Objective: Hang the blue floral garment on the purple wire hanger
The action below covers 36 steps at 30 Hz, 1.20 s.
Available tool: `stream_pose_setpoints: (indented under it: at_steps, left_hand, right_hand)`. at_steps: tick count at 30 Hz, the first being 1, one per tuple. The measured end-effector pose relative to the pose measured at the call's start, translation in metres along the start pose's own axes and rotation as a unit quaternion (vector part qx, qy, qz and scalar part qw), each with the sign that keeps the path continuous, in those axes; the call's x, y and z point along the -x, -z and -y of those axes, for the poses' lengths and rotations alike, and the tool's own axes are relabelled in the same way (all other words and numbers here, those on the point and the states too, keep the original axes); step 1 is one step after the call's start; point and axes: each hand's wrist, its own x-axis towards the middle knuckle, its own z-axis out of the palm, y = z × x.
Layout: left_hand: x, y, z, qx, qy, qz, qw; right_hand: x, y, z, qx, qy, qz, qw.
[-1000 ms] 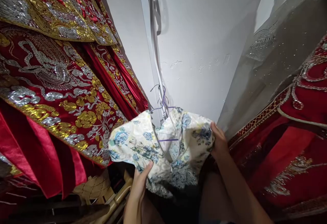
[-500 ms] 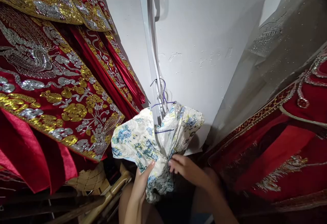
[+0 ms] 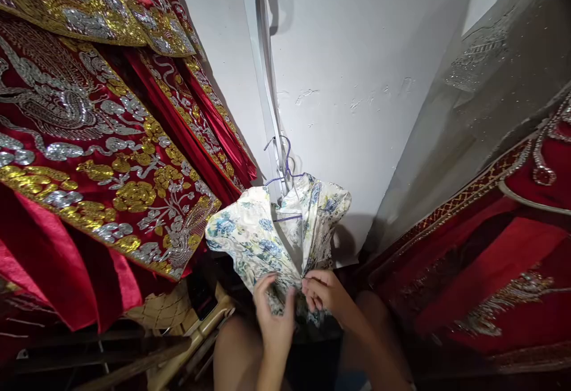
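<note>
A white floral garment (image 3: 263,245) with blue and yellow flowers hangs on a purple hanger (image 3: 288,162), which is hooked near a pale vertical strip on the wall. My right hand (image 3: 322,291) pinches the garment at the bottom of its V-shaped neckline. Just left of it, my left hand (image 3: 275,313) is in front of the garment's lower part, thumb and fingers apart. The garment's lower end is partly hidden behind my hands.
Red cloths with gold and silver embroidery (image 3: 134,194) hang at the left. A red beaded garment (image 3: 491,260) is at the right. At lower left stand a bamboo frame (image 3: 209,325) and a woven item (image 3: 163,310). Behind is a white wall (image 3: 343,81).
My left hand has let go of the garment's left side and moved right, its fingers spreading. The garment's left sleeve side has shifted inward. My right hand stays at the neckline.
</note>
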Motion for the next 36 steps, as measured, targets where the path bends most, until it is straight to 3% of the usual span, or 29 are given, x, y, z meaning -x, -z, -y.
stream_pose_setpoints:
  at_steps: [2, 6, 10, 12, 15, 19, 22, 24, 27, 30, 33, 36]
  left_hand:
    - [0.004, -0.012, -0.006, 0.032, 0.031, 0.104, 0.994]
    - [-0.003, -0.024, -0.018, 0.08, 0.073, 0.149, 0.983]
    - [-0.012, -0.021, -0.024, 0.091, 0.096, 0.216, 0.967]
    - [-0.013, -0.017, -0.023, 0.088, 0.102, 0.229, 0.964]
    - [-0.012, -0.012, -0.022, 0.068, 0.1, 0.246, 0.962]
    - [-0.008, -0.004, -0.02, 0.047, 0.084, 0.3, 0.949]
    - [-0.016, -0.001, -0.019, 0.062, 0.081, 0.311, 0.945]
    - [-0.033, -0.001, -0.024, 0.065, 0.066, 0.278, 0.956]
    - [-0.078, -0.007, -0.041, 0.062, 0.009, 0.194, 0.979]
    - [-0.134, -0.018, -0.063, 0.043, -0.089, 0.124, 0.987]
    - [-0.18, -0.033, -0.075, -0.001, -0.191, 0.147, 0.97]
    - [-0.203, -0.047, -0.076, -0.043, -0.235, 0.195, 0.951]
  right_hand:
    - [0.002, -0.004, 0.001, 0.003, 0.015, 0.0, 1.0]
    - [0.002, -0.003, 0.02, 0.019, 0.047, -0.021, 0.999]
    - [-0.013, 0.011, 0.07, 0.029, 0.1, -0.055, 0.993]
    - [-0.029, 0.019, 0.101, 0.027, 0.134, -0.087, 0.987]
    - [-0.053, 0.024, 0.144, -0.027, 0.18, -0.087, 0.979]
    - [-0.06, 0.019, 0.174, -0.061, 0.237, -0.101, 0.964]
    - [-0.05, 0.013, 0.172, -0.056, 0.252, -0.108, 0.96]
    - [-0.046, 0.012, 0.163, -0.043, 0.24, -0.104, 0.964]
    - [-0.051, 0.016, 0.146, -0.038, 0.217, -0.128, 0.967]
    - [-0.065, 0.023, 0.13, -0.018, 0.195, -0.131, 0.972]
    - [-0.08, 0.026, 0.12, 0.034, 0.195, -0.134, 0.971]
    - [-0.093, 0.025, 0.117, 0.086, 0.224, -0.165, 0.957]
